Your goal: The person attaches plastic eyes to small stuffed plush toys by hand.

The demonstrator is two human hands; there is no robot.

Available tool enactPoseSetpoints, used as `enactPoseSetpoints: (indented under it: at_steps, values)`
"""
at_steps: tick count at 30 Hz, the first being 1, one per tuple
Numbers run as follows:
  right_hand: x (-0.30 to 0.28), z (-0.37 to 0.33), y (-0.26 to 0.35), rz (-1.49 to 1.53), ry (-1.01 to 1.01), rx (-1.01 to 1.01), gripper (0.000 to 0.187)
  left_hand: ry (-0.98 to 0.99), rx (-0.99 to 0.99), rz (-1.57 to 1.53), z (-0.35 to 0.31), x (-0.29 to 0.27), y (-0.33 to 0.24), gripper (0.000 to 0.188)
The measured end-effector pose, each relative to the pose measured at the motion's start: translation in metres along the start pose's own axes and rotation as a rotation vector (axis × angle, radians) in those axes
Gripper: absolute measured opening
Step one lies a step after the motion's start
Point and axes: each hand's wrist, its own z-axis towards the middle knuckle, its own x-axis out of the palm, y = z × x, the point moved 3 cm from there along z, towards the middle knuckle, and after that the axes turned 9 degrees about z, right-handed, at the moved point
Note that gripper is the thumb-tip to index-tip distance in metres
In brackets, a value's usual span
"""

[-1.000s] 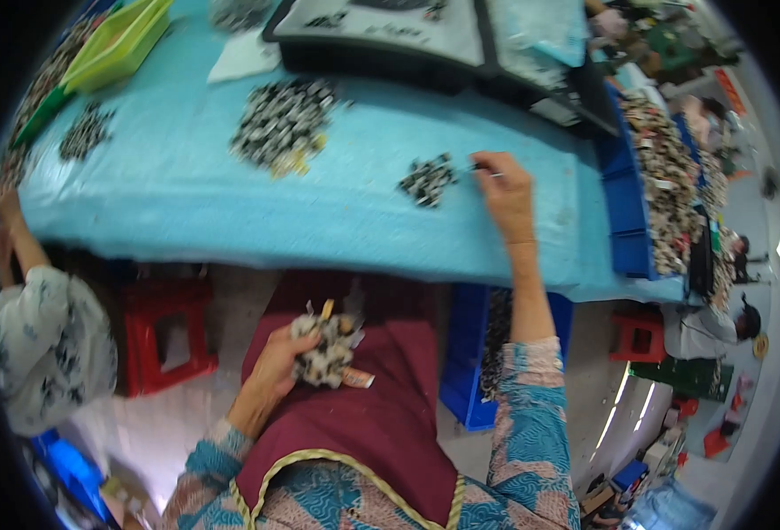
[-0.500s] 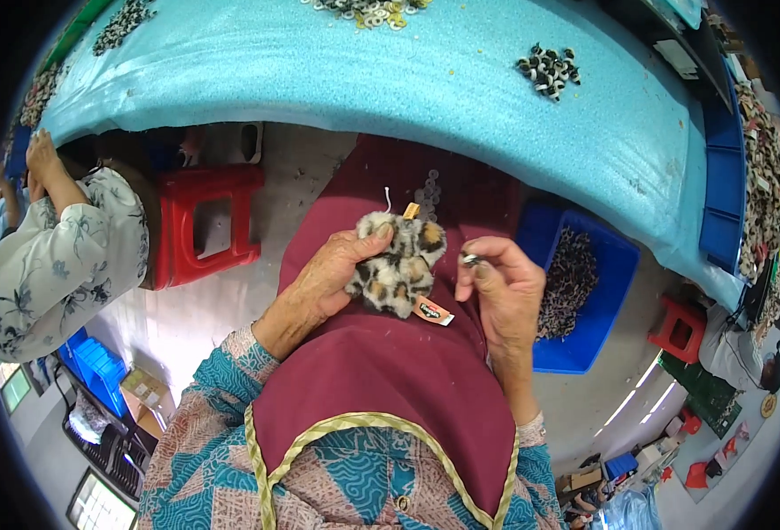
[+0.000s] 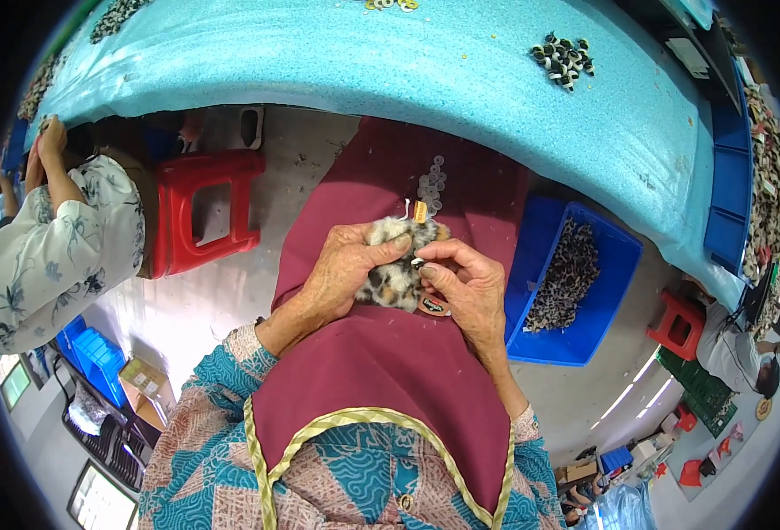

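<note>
A small furry plush toy (image 3: 385,281) with leopard-like spots is in my left hand (image 3: 344,268), the thumb pressed on its upper part. A short white cord and an orange tag (image 3: 420,212) stick up from its top. At its lower right hangs a printed label (image 3: 434,306). My right hand (image 3: 468,287) pinches a small black-and-white piece (image 3: 417,262) against the plush; its exact kind is partly hidden by the fingers. Several clear round washers (image 3: 431,185) lie on my dark red apron (image 3: 354,353), just beyond the toy.
A blue bin (image 3: 575,344) of spotted furry pieces stands at my right. Across the front runs a table with a light-blue cover (image 3: 363,71), bearing a pile of black-and-white pieces (image 3: 563,60). At the left are a red stool (image 3: 209,212) and a person in a flowered sleeve (image 3: 72,256).
My right hand has moved left with the small piece and brought it against the plush toy. The left hand keeps its hold on the toy.
</note>
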Motion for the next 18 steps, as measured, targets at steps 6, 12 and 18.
enactPoseSetpoints:
  at_steps: [6, 12, 18]
  values:
    - [-0.004, 0.003, -0.004, 0.093, -0.002, 0.142, 0.014, -0.022, 0.046, 0.205, 0.001, -0.003, -0.003, 0.017]
    - [-0.009, 0.011, -0.004, 0.061, 0.014, 0.103, 0.010, 0.039, 0.025, 0.196, 0.006, -0.006, -0.003, 0.019]
    - [-0.005, 0.008, -0.004, 0.071, -0.051, 0.061, 0.011, 0.030, 0.070, 0.305, 0.006, -0.005, -0.002, 0.023]
